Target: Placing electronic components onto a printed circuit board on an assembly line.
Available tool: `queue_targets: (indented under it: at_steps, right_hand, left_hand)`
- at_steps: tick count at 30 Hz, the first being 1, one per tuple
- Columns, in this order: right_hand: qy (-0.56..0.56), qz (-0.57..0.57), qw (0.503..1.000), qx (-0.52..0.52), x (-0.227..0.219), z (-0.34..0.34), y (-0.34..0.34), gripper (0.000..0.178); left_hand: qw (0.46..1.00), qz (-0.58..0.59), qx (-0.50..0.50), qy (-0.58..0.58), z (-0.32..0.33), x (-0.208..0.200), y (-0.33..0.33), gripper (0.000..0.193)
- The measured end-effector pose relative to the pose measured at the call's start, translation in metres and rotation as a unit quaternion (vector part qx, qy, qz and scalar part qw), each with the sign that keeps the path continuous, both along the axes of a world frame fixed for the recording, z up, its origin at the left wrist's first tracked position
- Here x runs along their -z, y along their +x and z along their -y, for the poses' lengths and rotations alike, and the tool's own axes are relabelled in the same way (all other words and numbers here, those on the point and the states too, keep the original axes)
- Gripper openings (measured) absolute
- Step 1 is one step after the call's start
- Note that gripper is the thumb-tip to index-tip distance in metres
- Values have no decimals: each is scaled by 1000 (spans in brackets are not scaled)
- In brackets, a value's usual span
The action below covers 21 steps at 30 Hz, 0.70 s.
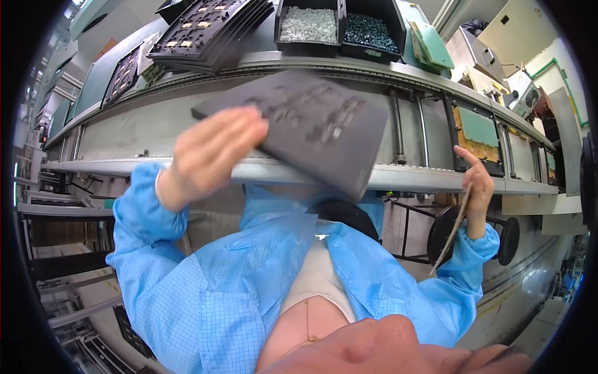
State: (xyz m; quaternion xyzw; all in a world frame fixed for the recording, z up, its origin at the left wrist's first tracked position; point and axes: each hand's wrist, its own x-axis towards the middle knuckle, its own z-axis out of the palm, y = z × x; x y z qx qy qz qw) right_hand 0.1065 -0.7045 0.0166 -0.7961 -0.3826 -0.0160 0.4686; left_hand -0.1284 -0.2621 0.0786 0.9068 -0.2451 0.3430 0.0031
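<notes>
Dark grey, plastic by the look of it: that's the fixture tray (pixel 311 124) at our left hand (pixel 212 153), tipped over the conveyor (pixel 168 121), nearest corner poking past the near rail. From that left grip the tray stretches off to the right, long axis slanting from the conveyor's far side on the left down toward the near rail. Left is clearly the closer hand; our right hand (pixel 476 184) is well apart, further along the same rail.

Left grip: fingers together over the tray's near-left edge, seemingly closed on it, but the thumb's out of sight, so we can't say how firmly. Right grip: index finger stretched out, the rest curled around a thin panel (pixel 453 230) that slopes down and left outside the near rail. Just beyond that fingertip sits a green board (pixel 478 129) on the conveyor; touching its surround or just in front, we can't tell.

Tray details are smeared by motion blur, its underside's hidden, and the panel's nearly edge-on, so no clue about its faces.
</notes>
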Motion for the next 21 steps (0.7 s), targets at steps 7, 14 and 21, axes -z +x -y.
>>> queue_targets:
  at_steps: [7, 14, 21]
  right_hand:
    - [114, -92, 989, -7, 0, -17, 10, 53]
    - [40, -169, 978, -120, 20, -81, -3, 52]
    - [15, -278, 950, -140, 19, -145, -19, 75]
  left_hand:
    - [995, -88, -45, -14, 5, 2, -53, 35]
    - [989, -7, -127, -81, -11, -32, -50, 34]
    - [888, -112, -121, -429, -83, -27, -24, 29]
